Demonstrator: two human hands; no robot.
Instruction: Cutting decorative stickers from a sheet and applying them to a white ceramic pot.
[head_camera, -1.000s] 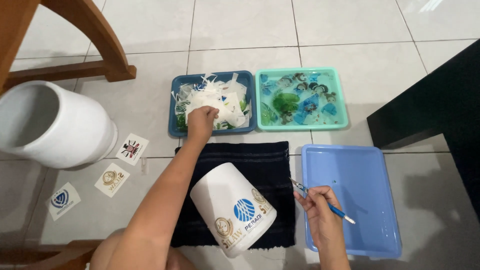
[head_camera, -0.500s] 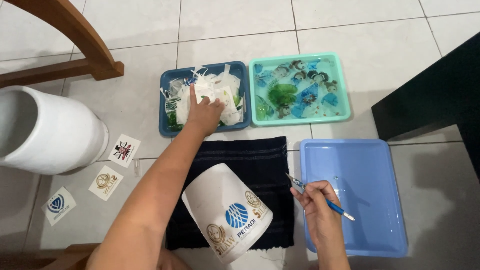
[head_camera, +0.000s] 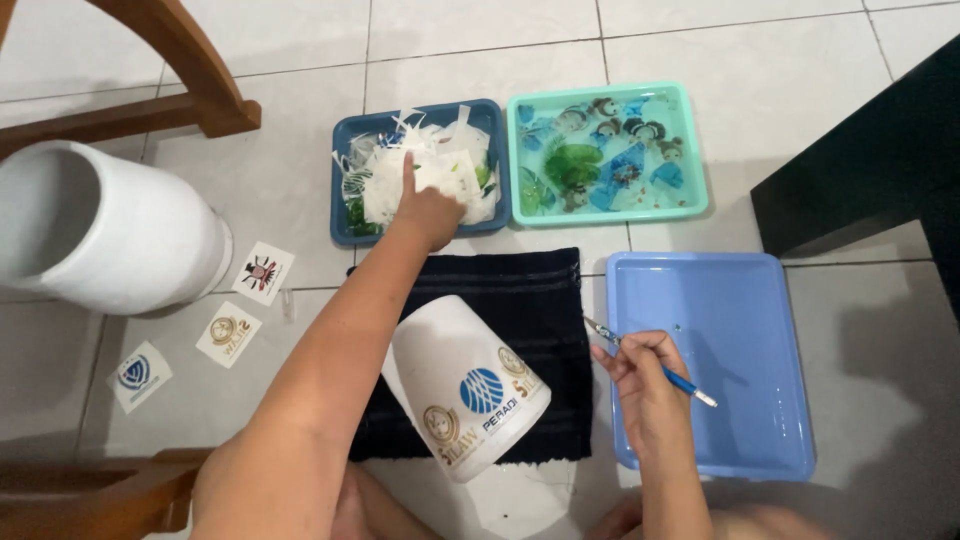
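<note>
Dark blue tray far left with white paper scraps, mint green tray holding blue and green cutouts, light blue tray near right, black cloth, white pot bearing blue and gold emblems.

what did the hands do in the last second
The left hand, first curled over the paper scraps in the dark blue tray, stretched its forefinger out flat across them. The right hand kept holding the blue craft knife; the white pot stayed on the cloth.
</note>
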